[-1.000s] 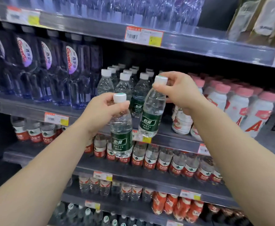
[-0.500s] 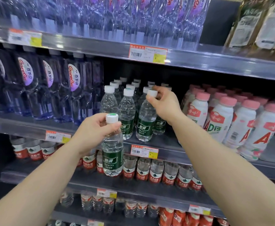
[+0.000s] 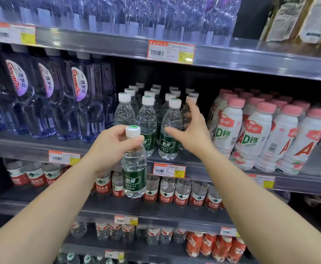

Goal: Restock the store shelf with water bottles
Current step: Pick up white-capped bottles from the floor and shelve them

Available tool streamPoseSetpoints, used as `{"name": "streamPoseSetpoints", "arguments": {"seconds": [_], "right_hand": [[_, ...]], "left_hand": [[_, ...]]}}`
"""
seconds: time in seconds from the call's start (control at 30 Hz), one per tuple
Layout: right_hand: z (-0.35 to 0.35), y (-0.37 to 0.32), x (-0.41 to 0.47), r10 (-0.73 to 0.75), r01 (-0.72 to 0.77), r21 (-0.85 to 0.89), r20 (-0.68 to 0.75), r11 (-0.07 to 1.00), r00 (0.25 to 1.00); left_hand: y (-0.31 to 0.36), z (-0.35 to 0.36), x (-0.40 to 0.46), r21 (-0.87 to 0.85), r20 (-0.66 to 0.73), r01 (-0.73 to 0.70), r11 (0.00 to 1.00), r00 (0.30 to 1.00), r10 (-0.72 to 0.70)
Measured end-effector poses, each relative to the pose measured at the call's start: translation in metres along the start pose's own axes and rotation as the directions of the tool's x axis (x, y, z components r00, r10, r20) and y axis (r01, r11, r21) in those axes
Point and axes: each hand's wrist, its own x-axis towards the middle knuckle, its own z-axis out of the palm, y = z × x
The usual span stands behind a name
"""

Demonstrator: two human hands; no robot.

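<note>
My left hand (image 3: 111, 147) grips a clear water bottle (image 3: 134, 176) with a green label and white cap by its neck, hanging in front of the shelf edge (image 3: 203, 168). On the middle shelf stand several rows of the same green-labelled bottles. The front right one (image 3: 170, 130) stands just left of my right hand (image 3: 191, 130), whose fingers are spread and hold nothing. Part of a bottle behind that hand is hidden.
Tall purple-tinted water bottles (image 3: 79, 103) fill the shelf's left side. White bottles with pink caps (image 3: 255, 136) stand to the right. Red-labelled bottles (image 3: 165, 193) line the shelf below. An upper shelf with a price tag (image 3: 171, 52) overhangs the rows.
My right hand set its bottle at the front of the row on the shelf and let go, fingers now spread. The left hand keeps its bottle, held lower and closer to the shelf.
</note>
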Motion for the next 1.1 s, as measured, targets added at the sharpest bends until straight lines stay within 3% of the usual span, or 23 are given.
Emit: {"name": "streamPoseSetpoints", "arguments": {"seconds": [0.2,0.53,0.67,0.7,0.8,0.87,1.1], "right_hand": [[0.024,0.032,-0.031,0.146,-0.141,-0.08,0.064,0.987,0.987],[0.028,0.03,-0.029,0.145,-0.139,-0.071,0.094,0.988,0.985],[0.011,0.023,-0.042,0.079,-0.079,-0.012,-0.008,0.997,0.997],[0.004,0.02,-0.048,0.055,-0.055,0.005,0.014,0.998,0.998],[-0.009,0.012,-0.07,0.061,-0.079,0.051,0.286,0.996,0.956],[-0.008,0.01,-0.083,0.049,-0.057,0.011,0.357,0.998,0.933],[-0.035,0.013,-0.078,0.048,-0.049,0.006,0.178,0.999,0.983]], "left_hand": [[-0.004,-0.001,0.001,0.008,0.019,0.015,1.0,1.0,-0.015],[0.001,0.015,0.0,0.024,0.041,-0.004,1.0,0.999,0.003],[0.01,0.027,-0.001,0.028,0.085,-0.034,0.999,0.996,0.031],[0.013,0.03,-0.001,0.03,0.099,-0.045,0.999,0.994,0.042],[0.022,0.043,0.0,0.035,0.118,-0.094,0.995,0.989,0.089],[0.029,0.055,0.001,-0.006,0.112,-0.115,0.993,0.987,0.115],[0.04,0.068,0.008,-0.042,0.213,-0.156,0.987,0.963,0.162]]}}
